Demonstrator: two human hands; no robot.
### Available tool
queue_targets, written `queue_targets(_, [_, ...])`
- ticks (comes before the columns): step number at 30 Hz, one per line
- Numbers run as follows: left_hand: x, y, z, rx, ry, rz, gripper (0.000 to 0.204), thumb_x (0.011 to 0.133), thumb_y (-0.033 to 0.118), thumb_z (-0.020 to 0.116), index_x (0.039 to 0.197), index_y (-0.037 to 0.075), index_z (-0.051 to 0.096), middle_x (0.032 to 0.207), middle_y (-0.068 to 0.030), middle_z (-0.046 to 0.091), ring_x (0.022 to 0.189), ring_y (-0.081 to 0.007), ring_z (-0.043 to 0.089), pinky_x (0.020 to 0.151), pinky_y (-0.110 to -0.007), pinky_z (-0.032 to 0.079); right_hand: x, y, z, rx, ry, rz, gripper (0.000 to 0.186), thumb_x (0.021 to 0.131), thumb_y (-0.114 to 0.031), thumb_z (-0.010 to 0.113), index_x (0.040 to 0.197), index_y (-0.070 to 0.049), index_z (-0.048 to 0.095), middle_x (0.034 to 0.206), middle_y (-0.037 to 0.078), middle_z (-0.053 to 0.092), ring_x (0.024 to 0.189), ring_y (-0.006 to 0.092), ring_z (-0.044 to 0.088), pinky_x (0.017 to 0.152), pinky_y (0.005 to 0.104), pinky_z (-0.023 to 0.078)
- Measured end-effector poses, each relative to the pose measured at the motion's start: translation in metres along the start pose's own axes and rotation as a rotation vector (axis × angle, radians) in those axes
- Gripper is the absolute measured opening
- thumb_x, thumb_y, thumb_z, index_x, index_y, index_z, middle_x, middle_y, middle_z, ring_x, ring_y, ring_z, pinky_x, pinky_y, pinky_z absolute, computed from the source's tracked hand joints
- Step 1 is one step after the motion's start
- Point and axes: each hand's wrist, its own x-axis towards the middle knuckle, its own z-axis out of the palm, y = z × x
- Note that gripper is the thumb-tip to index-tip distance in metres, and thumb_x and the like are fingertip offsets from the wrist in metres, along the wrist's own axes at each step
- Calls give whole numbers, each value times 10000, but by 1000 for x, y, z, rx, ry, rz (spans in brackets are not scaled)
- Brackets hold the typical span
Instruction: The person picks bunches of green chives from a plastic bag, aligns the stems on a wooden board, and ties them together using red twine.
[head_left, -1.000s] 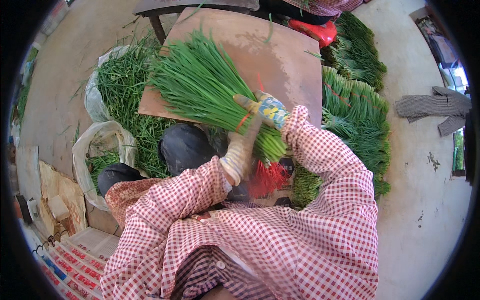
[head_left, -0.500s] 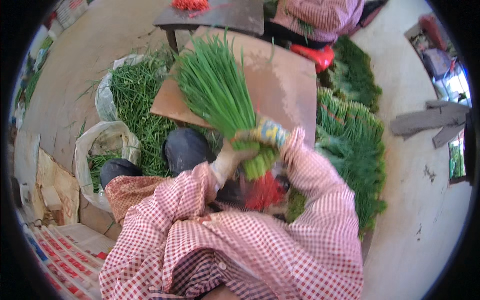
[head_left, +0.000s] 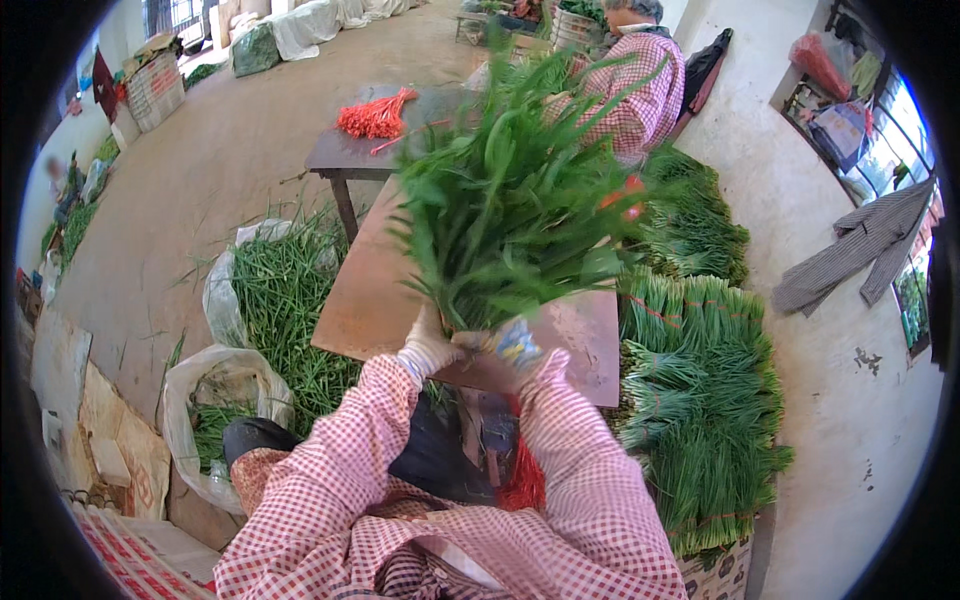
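Both gloved hands grip the lower end of a large bunch of garlic chives (head_left: 495, 220), its long leaves fanned out and blurred by motion over a brown low table (head_left: 355, 300). My left hand (head_left: 430, 345), in a pale glove, is closed round the left side of the stalks. On the right side my right hand (head_left: 512, 347), in a blue and yellow patterned glove, is closed too. The leaves point away from me, and the stalk ends are hidden by my hands. Below, red strands (head_left: 523, 480) hang by my knees.
Tied chive bundles (head_left: 700, 420) lie stacked on the right. Loose greens (head_left: 285, 290) and an open white plastic sack (head_left: 185, 400) stand left. Red ties (head_left: 375, 117) lie on a dark table (head_left: 335, 155) beyond. Another person (head_left: 630, 95) sits at the far right.
The bunch and both hands have moved forward, away from my body and over the brown table. Its leaves are spread wider. The view has tilted up, showing more of the room.
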Motion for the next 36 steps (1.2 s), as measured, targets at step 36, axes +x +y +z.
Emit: queue_targets(36, [45, 9, 56, 2748, 87, -324, 838, 652, 422, 765, 1381, 151, 453, 1413, -132, 464, 1306, -284, 458, 1056, -473, 367, -15, 9, 8, 1279, 128, 735, 390, 909, -305, 631, 1191, -36, 609, 1078, 68, 616, 974, 148, 578, 834, 262, 478])
